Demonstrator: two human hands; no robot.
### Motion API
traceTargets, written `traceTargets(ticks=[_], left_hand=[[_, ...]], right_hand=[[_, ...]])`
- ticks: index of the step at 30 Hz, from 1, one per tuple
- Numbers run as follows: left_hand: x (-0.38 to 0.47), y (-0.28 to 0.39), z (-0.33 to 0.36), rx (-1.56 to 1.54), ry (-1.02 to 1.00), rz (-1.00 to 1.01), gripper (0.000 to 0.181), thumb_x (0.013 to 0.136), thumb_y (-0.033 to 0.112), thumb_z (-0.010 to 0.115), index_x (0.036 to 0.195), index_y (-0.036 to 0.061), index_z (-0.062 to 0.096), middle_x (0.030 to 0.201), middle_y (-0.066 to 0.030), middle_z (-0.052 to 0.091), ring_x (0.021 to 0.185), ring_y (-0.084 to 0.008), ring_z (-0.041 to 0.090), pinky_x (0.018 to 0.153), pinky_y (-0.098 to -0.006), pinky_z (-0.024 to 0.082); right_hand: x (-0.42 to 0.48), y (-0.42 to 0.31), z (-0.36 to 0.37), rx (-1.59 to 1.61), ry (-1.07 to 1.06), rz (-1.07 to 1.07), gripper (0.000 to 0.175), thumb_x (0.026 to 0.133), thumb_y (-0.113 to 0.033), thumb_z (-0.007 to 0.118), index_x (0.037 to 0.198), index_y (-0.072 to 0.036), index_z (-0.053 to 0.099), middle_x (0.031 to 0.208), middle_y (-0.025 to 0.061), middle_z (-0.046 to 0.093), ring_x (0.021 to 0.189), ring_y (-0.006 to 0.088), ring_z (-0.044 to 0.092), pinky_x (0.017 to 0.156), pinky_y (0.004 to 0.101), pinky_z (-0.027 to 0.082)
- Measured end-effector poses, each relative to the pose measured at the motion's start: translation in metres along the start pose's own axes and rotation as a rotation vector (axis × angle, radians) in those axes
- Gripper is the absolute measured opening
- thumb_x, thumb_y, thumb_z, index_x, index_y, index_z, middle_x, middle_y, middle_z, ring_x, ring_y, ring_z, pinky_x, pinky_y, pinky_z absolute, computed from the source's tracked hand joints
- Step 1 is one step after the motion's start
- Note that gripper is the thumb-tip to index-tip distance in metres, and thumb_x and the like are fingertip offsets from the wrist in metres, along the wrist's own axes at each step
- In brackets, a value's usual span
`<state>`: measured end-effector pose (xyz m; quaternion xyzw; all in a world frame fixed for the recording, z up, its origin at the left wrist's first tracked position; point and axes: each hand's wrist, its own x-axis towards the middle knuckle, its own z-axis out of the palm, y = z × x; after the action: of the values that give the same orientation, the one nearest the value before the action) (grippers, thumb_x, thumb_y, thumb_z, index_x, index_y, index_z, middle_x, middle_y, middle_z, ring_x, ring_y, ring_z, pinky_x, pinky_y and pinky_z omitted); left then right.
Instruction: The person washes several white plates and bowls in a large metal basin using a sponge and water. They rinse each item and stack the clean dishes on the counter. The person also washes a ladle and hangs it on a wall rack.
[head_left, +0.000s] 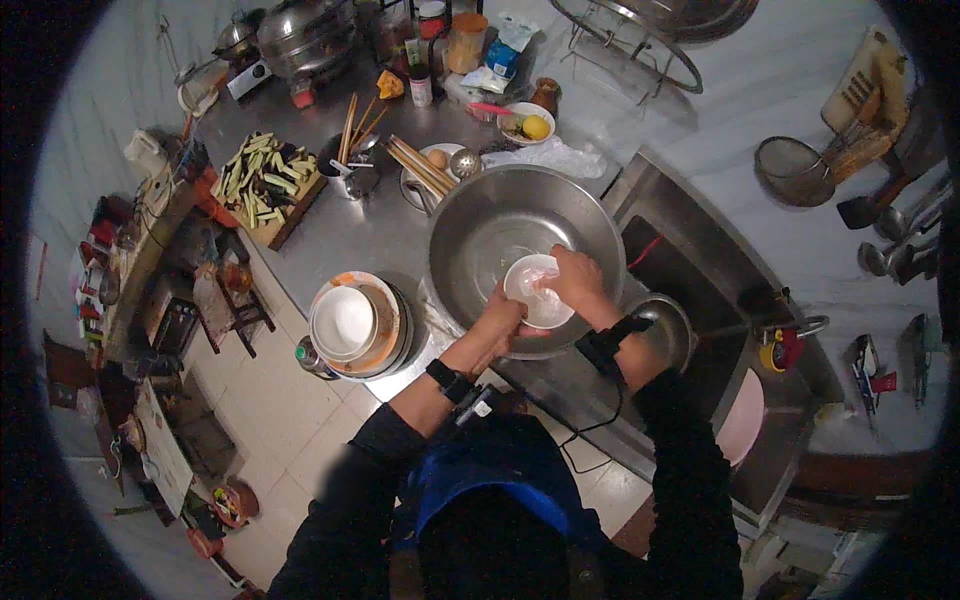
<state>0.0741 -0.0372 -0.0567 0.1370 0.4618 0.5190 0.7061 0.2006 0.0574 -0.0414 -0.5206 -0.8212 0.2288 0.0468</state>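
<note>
A small white bowl (550, 311) is tilted over the inside of a large stainless-steel basin (469, 247). My left hand (504, 322) holds it at its lower left side, with fingers passing underneath. At the upper right rim is my right hand (576, 279), gripping the bowl with some fingers reaching inside it. What those fingers touch in there is partly hidden. The basin stands on the steel counter beside the sink, and a shallow film of liquid seems to shine on its bottom.
Left of the basin, stacked bowls (343, 322) stand near the counter's edge. Cut eggplant strips (262, 176) cover a wooden cutting board (289, 221). A metal chopstick holder (352, 180) is behind. To the right lies the sink (709, 300), with a metal bowl (664, 330) and pink basin (742, 420).
</note>
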Motion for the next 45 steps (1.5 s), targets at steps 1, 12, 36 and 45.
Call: traceTargets(ticks=[1,12,36,45], left_hand=[[-0.001,0.001,-0.001,0.005,0.008,0.007,0.064,0.075,-0.016,0.035,0.133,0.0068,0.026,0.127,-0.0192,0.043,0.103,-0.0403,0.056,0.07,-0.0487,0.059],[0.0,0.013,-0.005,0.092,-0.02,0.07,0.067,0.072,-0.013,0.037,0.135,0.0072,0.026,0.125,-0.0187,0.044,0.101,-0.0374,0.057,0.063,-0.0459,0.06],[0.007,0.005,-0.004,0.25,0.08,0.236,0.075,0.063,-0.013,0.04,0.135,0.0043,0.031,0.121,-0.0141,0.049,0.112,-0.0274,0.05,0.089,-0.0319,0.044],[0.013,-0.014,-0.003,0.141,0.287,0.317,0.076,0.064,-0.013,0.042,0.136,0.004,0.026,0.119,-0.014,0.049,0.112,-0.0267,0.048,0.091,-0.0313,0.042]], right_hand=[[0.003,0.003,0.002,0.042,-0.002,-0.017,0.051,0.067,-0.032,0.074,0.103,-0.002,0.052,0.091,0.0194,0.063,0.089,0.0362,0.061,0.075,0.0434,0.047],[-0.001,0.007,0.007,0.107,0.015,-0.005,0.045,0.071,-0.033,0.071,0.1,-0.003,0.057,0.094,0.0206,0.062,0.091,0.0376,0.06,0.076,0.0449,0.046],[-0.006,0.018,0.03,0.271,-0.077,0.176,0.055,0.068,-0.036,0.073,0.103,0.004,0.06,0.098,0.025,0.062,0.092,0.0376,0.061,0.081,0.0413,0.048],[-0.01,-0.01,0.059,0.598,0.038,0.565,0.047,0.081,-0.035,0.059,0.099,0.008,0.06,0.084,0.0227,0.064,0.072,0.0344,0.064,0.065,0.0412,0.05]])
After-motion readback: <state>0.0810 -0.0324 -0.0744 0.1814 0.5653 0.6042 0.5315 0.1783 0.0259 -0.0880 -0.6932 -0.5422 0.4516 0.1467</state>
